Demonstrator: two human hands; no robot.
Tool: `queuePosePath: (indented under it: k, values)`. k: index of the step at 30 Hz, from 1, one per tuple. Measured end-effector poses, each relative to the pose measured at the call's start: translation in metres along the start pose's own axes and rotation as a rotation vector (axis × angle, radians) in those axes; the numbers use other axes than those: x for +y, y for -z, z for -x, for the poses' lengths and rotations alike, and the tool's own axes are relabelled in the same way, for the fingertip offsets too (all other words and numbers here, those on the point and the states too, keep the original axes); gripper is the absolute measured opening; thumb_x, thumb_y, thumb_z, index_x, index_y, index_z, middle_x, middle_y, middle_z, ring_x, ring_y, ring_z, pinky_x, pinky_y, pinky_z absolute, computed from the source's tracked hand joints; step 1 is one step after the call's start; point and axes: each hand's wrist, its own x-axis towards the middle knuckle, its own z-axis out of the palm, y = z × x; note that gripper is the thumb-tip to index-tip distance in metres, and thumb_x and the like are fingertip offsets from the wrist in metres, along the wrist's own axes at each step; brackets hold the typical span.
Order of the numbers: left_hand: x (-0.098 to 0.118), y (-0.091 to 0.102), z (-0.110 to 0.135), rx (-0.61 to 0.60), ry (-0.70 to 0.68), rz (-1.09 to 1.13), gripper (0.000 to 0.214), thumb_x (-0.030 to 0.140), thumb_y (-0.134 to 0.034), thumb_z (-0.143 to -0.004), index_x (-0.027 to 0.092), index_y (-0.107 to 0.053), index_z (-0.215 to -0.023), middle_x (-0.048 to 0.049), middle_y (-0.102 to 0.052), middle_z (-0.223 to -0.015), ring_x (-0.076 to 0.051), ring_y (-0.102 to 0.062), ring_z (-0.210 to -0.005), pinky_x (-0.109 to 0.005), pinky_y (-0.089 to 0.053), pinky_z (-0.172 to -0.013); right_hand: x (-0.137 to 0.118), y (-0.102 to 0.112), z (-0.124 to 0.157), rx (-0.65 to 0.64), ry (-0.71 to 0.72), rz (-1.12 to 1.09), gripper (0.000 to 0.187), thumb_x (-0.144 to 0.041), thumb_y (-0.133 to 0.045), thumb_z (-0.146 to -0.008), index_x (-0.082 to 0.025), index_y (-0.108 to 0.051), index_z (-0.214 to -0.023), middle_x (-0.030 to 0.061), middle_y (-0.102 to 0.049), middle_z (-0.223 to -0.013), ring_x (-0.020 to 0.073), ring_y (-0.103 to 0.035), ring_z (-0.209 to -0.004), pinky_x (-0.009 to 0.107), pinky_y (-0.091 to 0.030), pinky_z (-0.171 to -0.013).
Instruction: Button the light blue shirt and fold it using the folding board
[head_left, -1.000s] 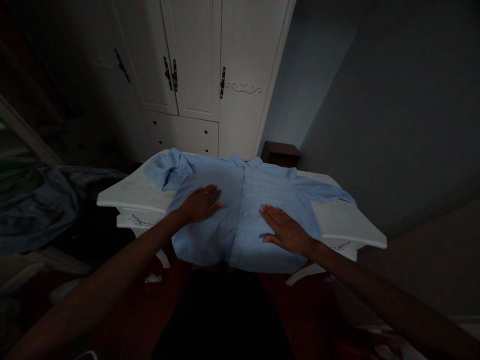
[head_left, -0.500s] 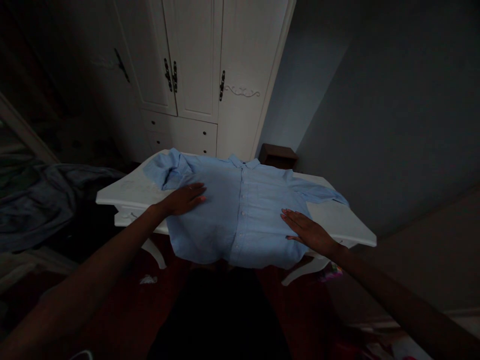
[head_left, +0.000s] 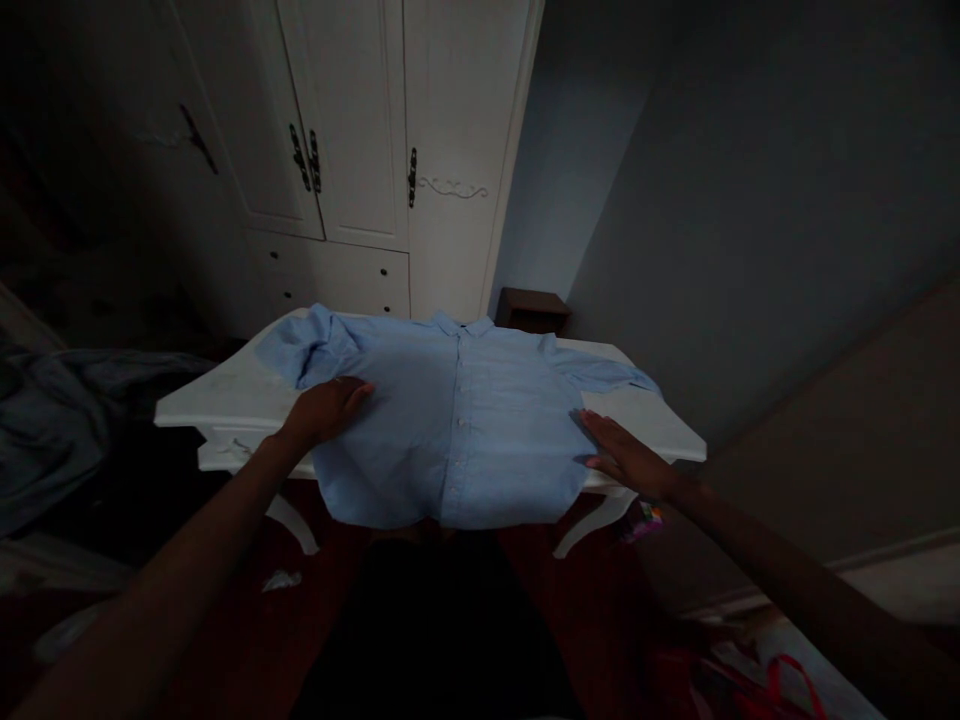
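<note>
A light blue button-up shirt [head_left: 450, 430] lies front-up on a small white table [head_left: 217, 400], collar away from me, its hem hanging over the near edge. My left hand [head_left: 324, 408] rests flat on the shirt's left side, near the bunched left sleeve [head_left: 300, 345]. At the shirt's right edge my right hand [head_left: 626, 455] lies flat with fingers together, partly on the table. The right sleeve [head_left: 607, 375] stretches out toward the table's right end. Neither hand grips anything.
A white wardrobe [head_left: 360, 150] with dark handles stands behind the table, a small brown stool [head_left: 532, 310] beside it. Dark bedding [head_left: 67, 420] lies at the left. A grey wall runs along the right. Scraps and a red-strapped item [head_left: 765, 680] lie on the red floor.
Both hands have slid outward across the shirt, from near the button line to its left and right sides. The view has shifted slightly to the right.
</note>
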Motion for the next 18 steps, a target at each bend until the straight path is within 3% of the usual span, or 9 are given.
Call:
queuePosePath:
  k: [3, 5, 8, 13, 18]
  values:
    - [0.024, 0.008, -0.002, -0.002, 0.101, -0.031, 0.063, 0.052, -0.018, -0.098, 0.014, -0.066, -0.112, -0.0153, -0.068, -0.12, -0.03, -0.063, -0.114, -0.039, -0.05, -0.091, 0.006, 0.004, 0.01, -0.009, -0.107, -0.02, 0.075, -0.053, -0.038, -0.098, -0.032, 0.005, -0.157, 0.0048, -0.021, -0.161, 0.0265, -0.024, -0.146, 0.05, -0.03, -0.119]
    - [0.044, 0.012, -0.008, 0.021, 0.089, -0.014, 0.063, 0.053, -0.018, -0.098, 0.016, -0.065, -0.114, -0.0148, -0.068, -0.121, -0.03, -0.064, -0.111, -0.04, -0.051, -0.09, 0.011, 0.006, 0.013, -0.008, -0.167, -0.029, 0.073, -0.055, -0.036, -0.099, -0.029, -0.002, -0.158, 0.0079, -0.026, -0.159, 0.0276, -0.028, -0.145, 0.051, -0.032, -0.117]
    - [0.075, 0.01, -0.024, 0.031, -0.057, 0.05, 0.062, 0.055, -0.019, -0.098, 0.017, -0.062, -0.122, -0.0135, -0.064, -0.13, -0.028, -0.063, -0.116, -0.039, -0.049, -0.096, 0.017, 0.006, 0.012, 0.026, -0.214, -0.037, 0.071, -0.055, -0.037, -0.098, -0.028, -0.009, -0.158, 0.0105, -0.034, -0.156, 0.0287, -0.035, -0.142, 0.052, -0.037, -0.114]
    - [0.12, -0.014, -0.06, -0.054, -0.337, 0.067, 0.066, 0.059, -0.025, -0.097, 0.014, -0.051, -0.139, -0.0154, -0.049, -0.147, -0.027, -0.043, -0.138, -0.039, -0.036, -0.113, 0.028, 0.002, 0.009, 0.117, -0.18, -0.016, 0.063, -0.048, -0.036, -0.1, -0.029, -0.018, -0.157, 0.0097, -0.044, -0.152, 0.0278, -0.044, -0.138, 0.052, -0.042, -0.111]
    - [0.156, -0.036, -0.102, -0.117, -0.382, -0.004, 0.068, 0.057, -0.029, -0.097, 0.009, -0.044, -0.144, -0.019, -0.038, -0.153, -0.028, -0.032, -0.144, -0.041, -0.029, -0.117, 0.066, 0.003, 0.009, 0.221, -0.246, -0.049, 0.051, -0.032, -0.035, -0.098, -0.025, -0.038, -0.149, 0.0104, -0.053, -0.145, 0.027, -0.048, -0.134, 0.052, -0.04, -0.112]
